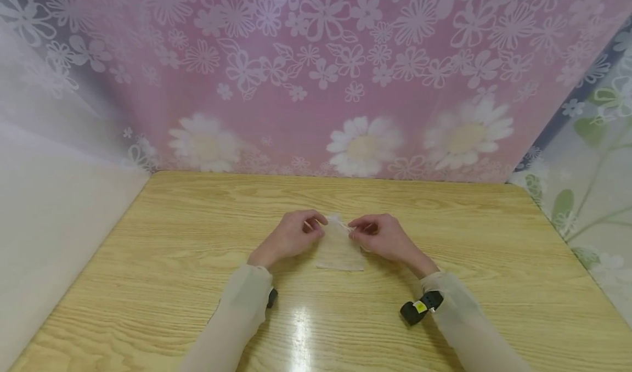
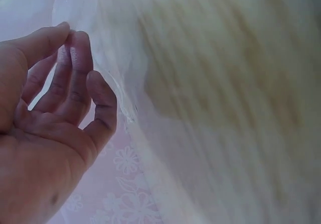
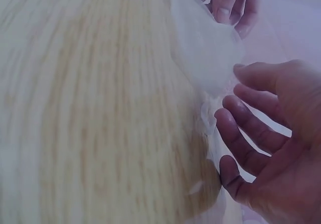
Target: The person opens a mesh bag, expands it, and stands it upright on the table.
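A small, sheer white drawstring pouch (image 1: 340, 253) lies on the wooden table between both hands, its gathered mouth towards the far side. My left hand (image 1: 295, 234) pinches the pouch's upper left edge between thumb and fingertips, which the left wrist view shows close up. At the upper right corner, by the thin white cords (image 1: 345, 225), my right hand (image 1: 384, 237) holds the pouch with its thumb and forefinger tips. The right wrist view shows the whitish pouch fabric (image 3: 205, 48) reaching that thumb, the other fingers loosely bent. Whatever the pouch contains cannot be made out.
The light wooden table (image 1: 197, 306) reaches back to a pink flowered curtain (image 1: 276, 103). Pale cloth (image 1: 54, 196) hangs at the left and a leaf-patterned cloth (image 1: 592, 196) at the right. A black camera strap (image 1: 432, 300) sits on the right wrist.
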`<state>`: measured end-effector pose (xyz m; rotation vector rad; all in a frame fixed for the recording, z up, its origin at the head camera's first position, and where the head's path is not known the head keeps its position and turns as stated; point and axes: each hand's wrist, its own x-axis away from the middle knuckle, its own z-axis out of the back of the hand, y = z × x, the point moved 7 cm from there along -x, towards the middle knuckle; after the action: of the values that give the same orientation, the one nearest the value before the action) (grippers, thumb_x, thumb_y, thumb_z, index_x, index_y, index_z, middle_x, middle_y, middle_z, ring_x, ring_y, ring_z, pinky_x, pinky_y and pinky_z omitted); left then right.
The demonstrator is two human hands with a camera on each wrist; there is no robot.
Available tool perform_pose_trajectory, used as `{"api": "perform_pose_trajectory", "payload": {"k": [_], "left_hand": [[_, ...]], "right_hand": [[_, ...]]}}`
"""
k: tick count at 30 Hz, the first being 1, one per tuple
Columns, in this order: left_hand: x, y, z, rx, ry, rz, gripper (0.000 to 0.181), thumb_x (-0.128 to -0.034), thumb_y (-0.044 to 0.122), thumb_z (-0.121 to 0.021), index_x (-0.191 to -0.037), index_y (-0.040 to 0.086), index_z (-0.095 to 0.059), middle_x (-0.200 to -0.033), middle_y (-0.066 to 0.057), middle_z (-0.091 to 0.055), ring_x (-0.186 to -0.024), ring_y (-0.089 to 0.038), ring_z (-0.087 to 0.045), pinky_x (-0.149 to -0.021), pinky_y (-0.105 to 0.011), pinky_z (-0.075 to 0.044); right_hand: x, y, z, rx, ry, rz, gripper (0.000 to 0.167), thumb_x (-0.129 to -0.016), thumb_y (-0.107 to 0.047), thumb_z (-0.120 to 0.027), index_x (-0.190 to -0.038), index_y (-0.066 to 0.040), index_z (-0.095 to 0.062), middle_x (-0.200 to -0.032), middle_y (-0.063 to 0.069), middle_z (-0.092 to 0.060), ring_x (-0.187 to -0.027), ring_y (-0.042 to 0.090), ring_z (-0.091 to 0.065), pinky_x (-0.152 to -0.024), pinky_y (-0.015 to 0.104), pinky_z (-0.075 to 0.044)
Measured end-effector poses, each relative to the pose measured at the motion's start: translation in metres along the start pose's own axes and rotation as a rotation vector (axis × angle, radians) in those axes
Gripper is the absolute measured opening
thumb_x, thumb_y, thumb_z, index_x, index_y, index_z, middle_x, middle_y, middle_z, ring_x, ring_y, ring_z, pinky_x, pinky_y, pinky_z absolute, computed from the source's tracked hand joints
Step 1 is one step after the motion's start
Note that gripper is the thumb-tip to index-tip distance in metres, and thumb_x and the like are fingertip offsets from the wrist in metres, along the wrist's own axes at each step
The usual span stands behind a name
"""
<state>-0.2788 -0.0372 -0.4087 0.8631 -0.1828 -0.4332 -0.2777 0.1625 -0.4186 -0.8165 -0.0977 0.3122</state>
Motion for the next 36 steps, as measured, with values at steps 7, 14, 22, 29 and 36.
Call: {"api": "perform_pose_trajectory", "payload": {"k": [7, 14, 22, 29, 36], "left_hand": [[0.005, 0.002, 0.002, 0.073, 0.026, 0.007, 0.018, -0.1006, 0.017, -0.066, -0.117, 0.015, -0.073, -0.104, 0.001, -0.072, -0.093, -0.015, -0.067, -0.082, -0.032, -0.057], [0.013, 0.002, 0.006, 0.149, 0.089, 0.002, 0.017, -0.1006, 0.022, -0.068, -0.117, 0.022, -0.074, -0.110, 0.005, -0.073, -0.093, -0.014, -0.068, -0.080, -0.032, -0.058], [0.018, 0.003, 0.011, 0.184, 0.146, 0.000, 0.014, -0.1004, 0.025, -0.068, -0.113, 0.027, -0.074, -0.108, 0.007, -0.073, -0.092, -0.013, -0.069, -0.078, -0.033, -0.059], [0.021, 0.004, 0.011, 0.217, 0.136, -0.006, 0.017, -0.1004, 0.027, -0.068, -0.116, 0.027, -0.074, -0.109, 0.007, -0.072, -0.094, -0.013, -0.069, -0.080, -0.032, -0.059], [0.028, 0.008, 0.014, 0.264, 0.140, 0.008, 0.024, -0.1007, 0.035, -0.067, -0.123, 0.027, -0.071, -0.109, 0.007, -0.071, -0.097, -0.014, -0.069, -0.082, -0.035, -0.059]], "right_hand": [[0.001, 0.000, 0.002, -0.037, -0.015, -0.031, 0.029, -0.097, -0.029, -0.070, -0.119, -0.011, -0.075, -0.109, 0.007, -0.077, -0.097, 0.019, -0.071, -0.089, 0.039, -0.058], [0.005, 0.002, 0.002, -0.125, -0.097, -0.087, 0.037, -0.099, -0.038, -0.068, -0.126, -0.012, -0.072, -0.121, 0.008, -0.074, -0.105, 0.018, -0.070, -0.090, 0.033, -0.056], [0.005, 0.006, 0.003, -0.335, -0.123, -0.145, 0.038, -0.101, -0.031, -0.067, -0.131, -0.008, -0.069, -0.114, 0.010, -0.076, -0.089, 0.015, -0.067, -0.061, 0.028, -0.049], [0.005, 0.001, 0.002, -0.494, -0.104, -0.169, 0.040, -0.097, -0.016, -0.071, -0.135, -0.005, -0.065, -0.099, -0.005, -0.076, -0.085, 0.007, -0.068, -0.065, 0.027, -0.050], [0.005, -0.007, 0.003, -0.529, -0.059, -0.155, 0.044, -0.093, -0.013, -0.076, -0.133, 0.000, -0.065, -0.089, -0.009, -0.069, -0.076, 0.006, -0.061, -0.063, 0.026, -0.050]]}}
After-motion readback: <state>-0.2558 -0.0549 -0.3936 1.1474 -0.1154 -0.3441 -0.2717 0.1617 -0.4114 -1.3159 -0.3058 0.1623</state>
